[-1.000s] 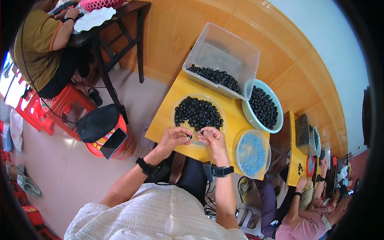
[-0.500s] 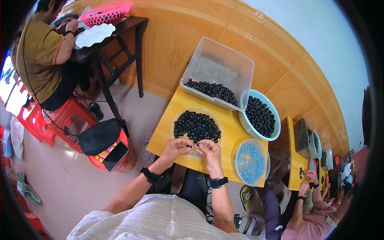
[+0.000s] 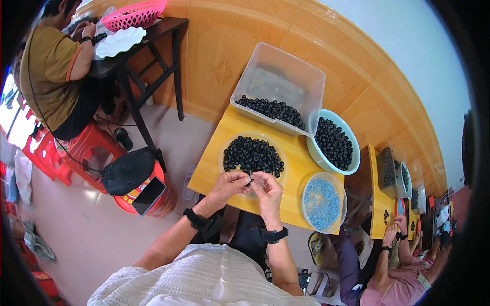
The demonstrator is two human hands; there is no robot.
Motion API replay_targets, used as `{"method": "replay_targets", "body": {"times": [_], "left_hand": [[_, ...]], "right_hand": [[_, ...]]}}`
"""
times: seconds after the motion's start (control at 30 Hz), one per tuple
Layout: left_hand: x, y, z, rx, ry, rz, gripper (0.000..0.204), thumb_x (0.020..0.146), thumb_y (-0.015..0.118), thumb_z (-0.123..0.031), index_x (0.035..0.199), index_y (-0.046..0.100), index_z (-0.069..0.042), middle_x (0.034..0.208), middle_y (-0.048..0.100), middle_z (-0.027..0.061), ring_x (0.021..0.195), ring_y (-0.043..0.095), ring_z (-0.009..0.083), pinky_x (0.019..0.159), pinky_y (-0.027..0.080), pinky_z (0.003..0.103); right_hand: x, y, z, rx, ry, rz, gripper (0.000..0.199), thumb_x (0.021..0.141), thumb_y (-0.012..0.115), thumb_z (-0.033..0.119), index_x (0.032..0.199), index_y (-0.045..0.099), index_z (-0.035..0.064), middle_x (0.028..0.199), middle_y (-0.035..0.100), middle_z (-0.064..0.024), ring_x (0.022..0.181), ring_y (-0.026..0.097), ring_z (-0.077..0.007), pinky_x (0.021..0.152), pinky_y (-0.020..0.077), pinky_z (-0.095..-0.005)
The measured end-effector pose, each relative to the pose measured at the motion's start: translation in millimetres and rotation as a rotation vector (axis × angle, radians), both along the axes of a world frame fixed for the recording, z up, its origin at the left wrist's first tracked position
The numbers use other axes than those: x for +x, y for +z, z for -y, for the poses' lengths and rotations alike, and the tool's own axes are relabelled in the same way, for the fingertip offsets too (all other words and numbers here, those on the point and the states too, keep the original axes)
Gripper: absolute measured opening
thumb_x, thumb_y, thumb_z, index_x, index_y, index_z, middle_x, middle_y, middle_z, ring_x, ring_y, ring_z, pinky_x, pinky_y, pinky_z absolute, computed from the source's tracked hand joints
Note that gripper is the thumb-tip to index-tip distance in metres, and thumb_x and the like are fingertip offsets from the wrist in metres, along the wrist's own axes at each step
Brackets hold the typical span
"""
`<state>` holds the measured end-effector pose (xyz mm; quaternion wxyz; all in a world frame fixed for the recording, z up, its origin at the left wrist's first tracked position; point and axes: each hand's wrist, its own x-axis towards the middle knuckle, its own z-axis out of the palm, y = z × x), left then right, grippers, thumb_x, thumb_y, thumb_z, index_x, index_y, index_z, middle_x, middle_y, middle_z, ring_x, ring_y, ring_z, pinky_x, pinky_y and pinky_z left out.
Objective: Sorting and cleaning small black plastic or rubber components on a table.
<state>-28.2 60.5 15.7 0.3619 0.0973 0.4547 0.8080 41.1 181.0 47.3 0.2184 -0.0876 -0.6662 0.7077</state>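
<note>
At frame centre, the left hand (image 3: pixel 230 184) and right hand (image 3: pixel 266 187) meet fingertip to fingertip, pinching a small black ring (image 3: pixel 250 179) over the clear dish (image 3: pixel 227 147) of black rings.

Warm wooden panelling (image 3: pixel 224 56) is lining the lower wall beneath pale paint, daylight brightening it. Grey floor tiles (image 3: pixel 76 229) are lying below, with a dark table (image 3: pixel 153 35) and red stools (image 3: pixel 66 153) standing left.

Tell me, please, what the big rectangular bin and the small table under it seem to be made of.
The rectangular bin looks like clear, slightly frosted plastic: the wall behind shows through its sides. The small table appears to be wood or wood laminate, with a smooth yellow top that has a light sheen.
</note>
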Motion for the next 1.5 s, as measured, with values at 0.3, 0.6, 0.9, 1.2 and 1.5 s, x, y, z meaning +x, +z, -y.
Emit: {"method": "replay_targets", "body": {"times": [0.3, 0.6, 0.9, 1.2, 1.5], "left_hand": [[1.0, -0.5, 2.3, -0.058, -0.012, -0.101, 0.018, 0.088, 0.058, -0.014, 0.100, 0.061, -0.001, 0.087, 0.062, 0.0027, 0.074, 0.059, 0.0091, 0.070, 0.050, 0.022], [-0.1, -1.6, 6.4, 0.023, -0.025, -0.070, 0.017, 0.088, 0.056, -0.011, 0.101, 0.060, 0.000, 0.087, 0.062, 0.0032, 0.076, 0.061, 0.0107, 0.072, 0.051, 0.023], [8.6, 13.3, 20.3, 0.259, -0.004, 0.017, 0.017, 0.088, 0.055, -0.007, 0.104, 0.059, -0.002, 0.097, 0.060, 0.0029, 0.080, 0.059, 0.0107, 0.074, 0.050, 0.023], [15.6, 12.6, 33.8, 0.342, -0.050, 0.010, 0.019, 0.086, 0.056, -0.003, 0.105, 0.057, -0.002, 0.097, 0.060, 0.0040, 0.084, 0.060, 0.0121, 0.078, 0.050, 0.025], [21.0, 17.7, 35.1, 0.221, 0.038, -0.087, 0.018, 0.083, 0.060, -0.002, 0.101, 0.058, -0.002, 0.090, 0.063, 0.0035, 0.080, 0.061, 0.0106, 0.076, 0.049, 0.024]], "right_hand": [[-2.4, 2.7, -15.9, 0.082, 0.019, 0.159, 0.019, 0.079, 0.061, -0.002, 0.098, 0.064, 0.0003, 0.086, 0.056, -0.0022, 0.076, 0.055, -0.0092, 0.062, 0.0476, -0.0213], [3.1, 17.8, 1.1, 0.654, -0.029, -0.042, 0.018, 0.075, 0.060, -0.007, 0.091, 0.063, -0.0003, 0.081, 0.057, -0.0070, 0.069, 0.058, -0.0139, 0.060, 0.0480, -0.0237], [15.7, 32.4, -2.2, 0.254, 0.041, 0.034, 0.017, 0.080, 0.056, -0.008, 0.096, 0.060, -0.0041, 0.084, 0.057, -0.0048, 0.073, 0.060, -0.0113, 0.067, 0.0500, -0.0217], [21.2, 36.7, 6.9, -0.026, 0.128, 0.182, 0.014, 0.086, 0.056, 0.002, 0.098, 0.060, -0.0042, 0.083, 0.062, -0.0074, 0.070, 0.062, -0.0119, 0.066, 0.0511, -0.0229], [21.9, 49.9, 22.9, 0.382, 0.042, 0.152, 0.009, 0.085, 0.056, 0.000, 0.091, 0.061, -0.0047, 0.078, 0.059, -0.0067, 0.065, 0.061, -0.0125, 0.060, 0.0490, -0.0225]]}}
